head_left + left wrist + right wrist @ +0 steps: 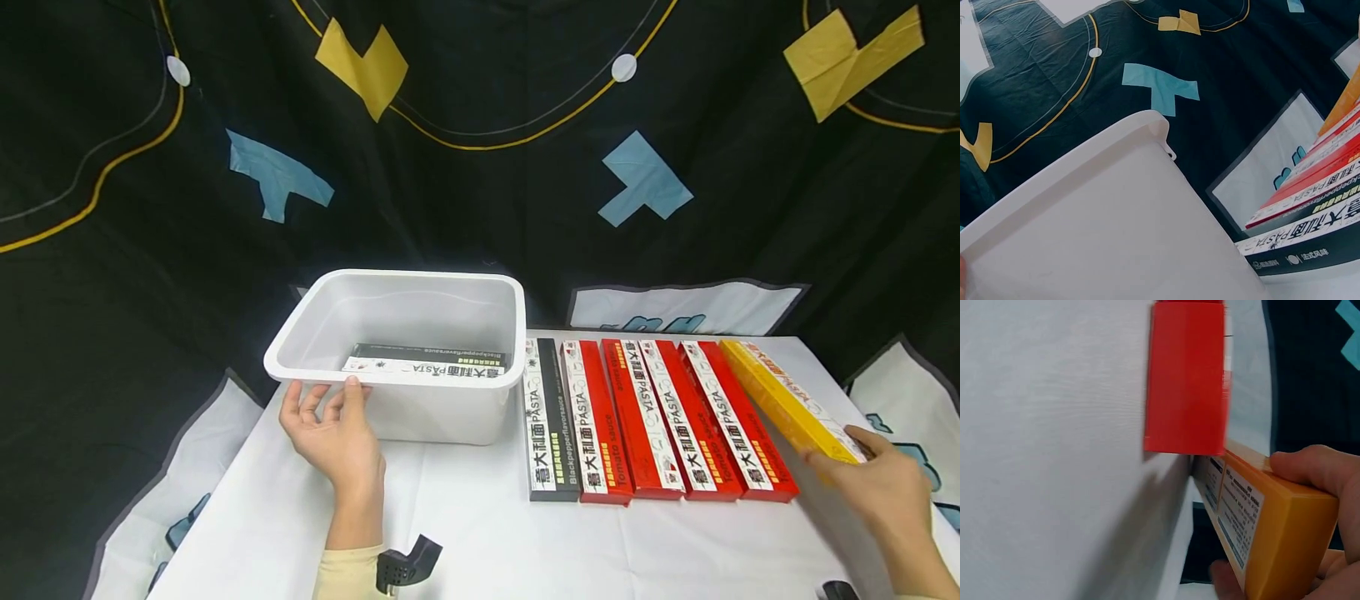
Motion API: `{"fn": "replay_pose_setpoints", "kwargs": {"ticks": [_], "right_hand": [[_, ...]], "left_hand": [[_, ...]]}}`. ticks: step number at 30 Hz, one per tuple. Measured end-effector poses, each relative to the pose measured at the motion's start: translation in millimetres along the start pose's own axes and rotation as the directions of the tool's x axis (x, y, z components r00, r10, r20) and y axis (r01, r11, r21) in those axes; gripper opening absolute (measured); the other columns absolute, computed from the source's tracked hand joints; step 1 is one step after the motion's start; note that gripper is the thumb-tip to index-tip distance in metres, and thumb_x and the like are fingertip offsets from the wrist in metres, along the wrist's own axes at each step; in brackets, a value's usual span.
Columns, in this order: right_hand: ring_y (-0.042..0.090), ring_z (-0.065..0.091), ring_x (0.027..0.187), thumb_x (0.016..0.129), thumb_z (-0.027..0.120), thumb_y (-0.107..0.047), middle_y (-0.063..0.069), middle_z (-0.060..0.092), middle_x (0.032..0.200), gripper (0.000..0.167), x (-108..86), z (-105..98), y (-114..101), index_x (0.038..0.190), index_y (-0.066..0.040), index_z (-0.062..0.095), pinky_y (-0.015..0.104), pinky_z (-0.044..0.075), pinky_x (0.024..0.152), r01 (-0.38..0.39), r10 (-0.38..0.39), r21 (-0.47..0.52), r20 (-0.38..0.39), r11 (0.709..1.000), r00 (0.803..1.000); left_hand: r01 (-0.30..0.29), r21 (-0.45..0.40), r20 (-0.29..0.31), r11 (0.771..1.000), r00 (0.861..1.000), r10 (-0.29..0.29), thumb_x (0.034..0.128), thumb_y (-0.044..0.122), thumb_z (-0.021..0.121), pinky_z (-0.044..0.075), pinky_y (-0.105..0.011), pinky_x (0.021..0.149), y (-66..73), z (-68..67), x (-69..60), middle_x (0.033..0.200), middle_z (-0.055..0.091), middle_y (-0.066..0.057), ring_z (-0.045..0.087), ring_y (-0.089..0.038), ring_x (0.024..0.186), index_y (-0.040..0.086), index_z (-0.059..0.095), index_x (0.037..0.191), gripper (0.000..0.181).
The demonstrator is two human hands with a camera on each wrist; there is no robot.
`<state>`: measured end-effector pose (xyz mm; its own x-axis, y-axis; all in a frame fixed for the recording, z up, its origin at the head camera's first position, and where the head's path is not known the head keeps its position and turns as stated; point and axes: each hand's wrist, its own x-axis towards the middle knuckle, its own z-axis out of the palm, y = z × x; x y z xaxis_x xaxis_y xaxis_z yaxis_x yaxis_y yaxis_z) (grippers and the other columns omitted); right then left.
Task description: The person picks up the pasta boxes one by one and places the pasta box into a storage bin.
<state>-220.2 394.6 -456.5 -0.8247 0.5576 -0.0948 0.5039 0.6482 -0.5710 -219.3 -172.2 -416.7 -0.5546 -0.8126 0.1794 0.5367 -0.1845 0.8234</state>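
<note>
Yellow pasta box pinched at 4 o'clock, white tub over at 8

So the right grip (885,485) has its thumb and fingers pinching the near end of a yellow box (776,390), a long, slim, glossy carton. It's tilted, near end off the tabletop (555,546), far end pointing to about 10 o'clock from the hand. Next along, towards 9, are four flat red cartons (641,417) with crisp edges and white printed strips, then a matching black carton (553,417) right beside the tub (450,410). That's smooth, matte white plastic with rounded corners and a rolled lip. The left grip (333,429) is loosely bent, fingertips on that lip around 7 o'clock. Inside: a black-and-white box (431,360). Tabletop's covered in white, faintly creased; soft black cloth (480,217) hangs at 12.
</note>
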Motion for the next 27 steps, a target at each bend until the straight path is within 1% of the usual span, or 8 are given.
{"fn": "replay_pose_setpoints", "kwargs": {"ticks": [4,9,15,18,21,23,25,27], "right_hand": [[0.055,0.023,0.118,0.082,0.074,-0.033,0.040,0.026,0.142,0.090,-3.8,-7,-6,0.150,0.002,0.026,0.064,0.053,0.083,-0.018,0.019,0.031,-0.027,0.999,0.999],[0.055,0.021,0.120,0.083,0.073,-0.036,0.040,0.023,0.143,0.090,-7.7,-12,-5,0.151,-0.002,0.025,0.063,0.054,0.079,-0.057,0.059,0.060,-0.033,0.997,0.998],[0.052,0.033,0.110,0.082,0.074,-0.043,0.037,0.026,0.144,0.096,-15.2,-25,-7,0.154,-0.008,0.021,0.062,0.056,0.077,-0.122,0.122,0.079,-0.005,0.989,0.992],[0.050,0.037,0.105,0.083,0.071,-0.049,0.036,0.027,0.144,0.097,-18.9,-33,-12,0.155,-0.011,0.018,0.061,0.057,0.075,-0.129,0.128,0.071,0.008,0.989,0.992],[0.050,0.037,0.107,0.085,0.068,-0.050,0.035,0.026,0.147,0.095,-22.8,-40,-21,0.155,-0.013,0.017,0.060,0.056,0.076,-0.101,0.101,0.066,0.001,0.993,0.995],[0.050,0.038,0.109,0.085,0.069,-0.048,0.034,0.025,0.149,0.094,-26.1,-44,-27,0.156,-0.014,0.016,0.061,0.055,0.081,-0.073,0.073,0.070,-0.003,0.995,0.997],[0.050,0.038,0.108,0.085,0.070,-0.045,0.034,0.026,0.148,0.093,-29.6,-47,-34,0.155,-0.012,0.018,0.061,0.054,0.082,-0.019,0.020,0.071,-0.020,0.997,1.000],[0.050,0.040,0.107,0.085,0.072,-0.043,0.035,0.030,0.145,0.092,-33.5,-50,-39,0.155,-0.010,0.021,0.060,0.056,0.079,0.049,-0.046,0.073,-0.043,0.996,0.998]], "left_hand": [[-0.003,0.008,0.005,1.000,1.000,0.003,0.0875,0.002,0.070,0.058,-0.037,0.086,0.4,-0.2,-0.1,0.127,0.040,-0.013,0.062,-0.026,0.094,0.015,0.027,0.143,0.071],[-0.005,0.017,0.008,1.000,1.000,0.005,0.0877,0.002,0.070,0.058,-0.037,0.086,0.3,-0.8,-0.2,0.127,0.040,-0.013,0.062,-0.026,0.094,0.014,0.027,0.143,0.072],[-0.004,0.023,0.007,1.000,1.000,0.004,0.0879,0.001,0.070,0.058,-0.036,0.085,0.3,-1.0,-0.3,0.127,0.040,-0.012,0.062,-0.026,0.093,0.014,0.028,0.143,0.071],[-0.003,0.022,0.005,1.000,1.000,0.003,0.0879,0.001,0.070,0.059,-0.036,0.085,0.6,-1.0,-0.1,0.127,0.040,-0.013,0.062,-0.026,0.093,0.014,0.028,0.143,0.070],[-0.003,0.024,0.003,1.000,1.000,0.003,0.0879,0.001,0.069,0.059,-0.036,0.085,1.0,-1.0,-0.1,0.127,0.040,-0.013,0.062,-0.025,0.092,0.014,0.028,0.143,0.070],[-0.005,0.026,0.003,1.000,1.000,0.005,0.0880,0.001,0.069,0.058,-0.036,0.085,1.3,-1.0,-0.3,0.127,0.040,-0.012,0.062,-0.025,0.092,0.014,0.028,0.143,0.070],[-0.006,0.026,0.004,1.000,1.000,0.006,0.0881,0.001,0.069,0.058,-0.036,0.085,1.4,-0.8,-0.6,0.127,0.040,-0.012,0.062,-0.025,0.092,0.014,0.028,0.143,0.070],[-0.004,0.025,0.003,1.000,1.000,0.004,0.0878,0.001,0.070,0.058,-0.036,0.085,1.2,-0.6,-1.0,0.127,0.040,-0.012,0.062,-0.025,0.092,0.014,0.028,0.143,0.070]]}}
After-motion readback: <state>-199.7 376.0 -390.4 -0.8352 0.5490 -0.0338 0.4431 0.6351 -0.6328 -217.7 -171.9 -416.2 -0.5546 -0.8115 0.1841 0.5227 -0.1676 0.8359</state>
